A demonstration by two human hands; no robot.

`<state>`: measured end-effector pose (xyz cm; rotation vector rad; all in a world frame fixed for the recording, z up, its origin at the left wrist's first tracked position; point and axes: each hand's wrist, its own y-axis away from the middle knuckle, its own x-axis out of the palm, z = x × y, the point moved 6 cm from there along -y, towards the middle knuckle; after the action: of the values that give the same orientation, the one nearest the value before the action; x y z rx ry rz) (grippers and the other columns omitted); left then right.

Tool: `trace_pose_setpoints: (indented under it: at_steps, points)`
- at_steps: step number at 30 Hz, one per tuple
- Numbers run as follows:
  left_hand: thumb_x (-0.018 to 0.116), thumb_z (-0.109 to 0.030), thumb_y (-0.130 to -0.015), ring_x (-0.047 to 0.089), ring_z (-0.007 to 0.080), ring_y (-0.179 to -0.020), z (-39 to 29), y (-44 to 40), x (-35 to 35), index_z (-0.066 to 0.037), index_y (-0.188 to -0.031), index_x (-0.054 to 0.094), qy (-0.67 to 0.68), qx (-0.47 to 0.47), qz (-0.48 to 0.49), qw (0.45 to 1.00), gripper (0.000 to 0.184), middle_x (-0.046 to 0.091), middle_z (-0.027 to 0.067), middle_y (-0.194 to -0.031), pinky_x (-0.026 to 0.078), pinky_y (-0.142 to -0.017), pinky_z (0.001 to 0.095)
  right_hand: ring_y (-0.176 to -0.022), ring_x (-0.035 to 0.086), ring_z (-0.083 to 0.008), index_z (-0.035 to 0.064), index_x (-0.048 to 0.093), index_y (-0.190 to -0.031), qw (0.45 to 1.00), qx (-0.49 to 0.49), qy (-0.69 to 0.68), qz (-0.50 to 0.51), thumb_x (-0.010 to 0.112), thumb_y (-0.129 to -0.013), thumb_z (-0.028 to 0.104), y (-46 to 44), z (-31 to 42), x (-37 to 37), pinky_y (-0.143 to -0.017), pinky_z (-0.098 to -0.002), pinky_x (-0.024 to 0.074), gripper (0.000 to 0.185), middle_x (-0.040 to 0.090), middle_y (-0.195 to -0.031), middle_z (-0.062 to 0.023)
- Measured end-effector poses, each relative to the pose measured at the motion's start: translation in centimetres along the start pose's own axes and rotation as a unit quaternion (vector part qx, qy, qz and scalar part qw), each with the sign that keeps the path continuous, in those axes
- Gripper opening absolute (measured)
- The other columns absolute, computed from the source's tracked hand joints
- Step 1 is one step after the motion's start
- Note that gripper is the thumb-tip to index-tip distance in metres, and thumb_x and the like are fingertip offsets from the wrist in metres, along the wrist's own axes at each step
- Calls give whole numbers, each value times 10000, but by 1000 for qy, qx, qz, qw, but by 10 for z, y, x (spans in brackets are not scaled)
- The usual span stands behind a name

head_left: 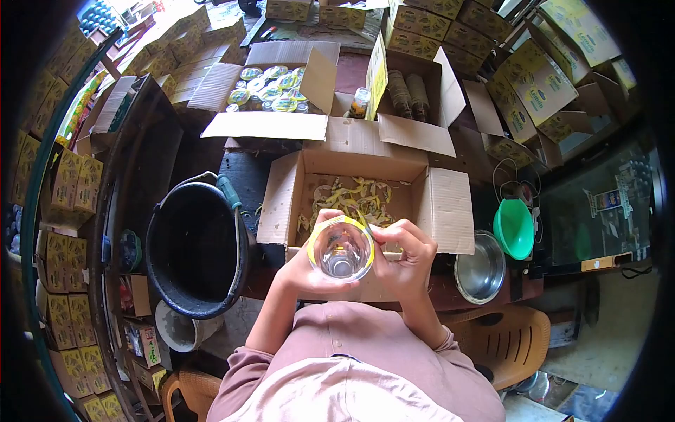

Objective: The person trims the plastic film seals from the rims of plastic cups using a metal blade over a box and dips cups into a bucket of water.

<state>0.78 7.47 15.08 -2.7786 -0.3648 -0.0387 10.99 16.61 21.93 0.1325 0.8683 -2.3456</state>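
Observation:
My left hand (299,271) is wrapped round a clear cup (339,257), whose open mouth faces up toward me and has a yellow band at the rim. Close against the cup's right side, my right hand (404,257) is closed in a pinch on a thin yellow-green strip (363,219) by the rim. What the strip is made of I cannot make out. Just beyond both hands stands an open cardboard box (450,211) with many loose yellow strips (344,197) lying on its bottom.
Left of the box is a black bucket (158,260) with a handle. To the right are a metal bowl (480,271) and a green bowl (518,232). Farther back, one carton (264,126) holds lidded cups, another (439,84) holds cup stacks. Printed cartons (538,91) surround the table.

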Motion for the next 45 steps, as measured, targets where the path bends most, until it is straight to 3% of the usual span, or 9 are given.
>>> trace_pose_setpoints:
  at_steps: [4,7,13,14,20,26,29,32,45]
  points:
    - [767,-175,-557,426,203,-1064,1,0,-2,-23,-1233,325,-3,-6,2,1000,821,323,97,-1150,400,-879,301,-573,596,-151,5,649,-767,1000,-1,-7,-6,676,-605,-88,1,-2,1,-519,-238,461,188,598,-653,-90]
    - [775,-155,-561,442,198,-1040,0,-3,-3,-49,-1178,346,-21,6,-16,1000,759,350,93,-1124,417,-865,302,-577,552,-99,-19,631,-749,1000,-8,4,-25,661,-607,-124,2,1,-1,-491,-192,406,180,577,-645,-68]
    - [756,-87,-602,458,174,-1001,15,-2,0,-83,-1028,370,266,-33,-52,962,575,407,87,-1059,427,-838,318,-591,548,-80,-41,612,-754,999,20,-25,-40,667,-640,-109,5,-6,-2,-512,-182,441,143,561,-668,-55]
    - [767,-201,-591,489,189,-1001,17,0,0,-73,-1061,359,243,-39,-57,968,635,465,89,-1050,400,-887,328,-591,548,-79,-42,611,-755,999,18,-24,-39,667,-643,-109,6,-5,-2,-516,-182,446,142,560,-671,-55]
    - [717,-279,-649,427,207,-1130,24,9,1,-5,-1274,304,217,-88,-83,969,798,425,108,-1166,369,-939,332,-593,558,-83,-45,610,-757,999,22,-23,-36,663,-647,-112,6,-1,-1,-521,-183,455,140,557,-675,-59]
    - [665,-237,-712,401,209,-1166,17,4,3,7,-1290,293,226,-59,-79,969,729,401,117,-1211,341,-979,342,-592,561,-85,-44,609,-764,998,21,-11,-51,661,-649,-109,8,-3,-3,-520,-186,455,141,554,-674,-59]
    - [657,-115,-737,407,216,-1155,17,4,0,-1,-1290,275,212,-50,-74,973,682,400,136,-1217,320,-992,354,-586,576,-102,-36,619,-761,998,32,-5,-59,666,-642,-94,9,-4,-4,-525,-201,457,141,567,-662,-66]
    - [654,-81,-735,403,220,-1159,9,0,1,4,-1292,268,178,-40,-77,980,684,395,135,-1219,318,-995,352,-575,606,-138,-19,641,-754,995,54,-8,-79,677,-624,-67,12,-7,-5,-536,-233,459,143,598,-642,-83]
    - [674,-81,-717,403,192,-1155,2,2,-1,-7,-1304,257,104,-38,-49,993,724,392,117,-1230,318,-985,326,-572,591,-147,-14,639,-754,997,10,24,-67,687,-610,-77,10,-6,-4,-522,-233,447,165,599,-653,-91]
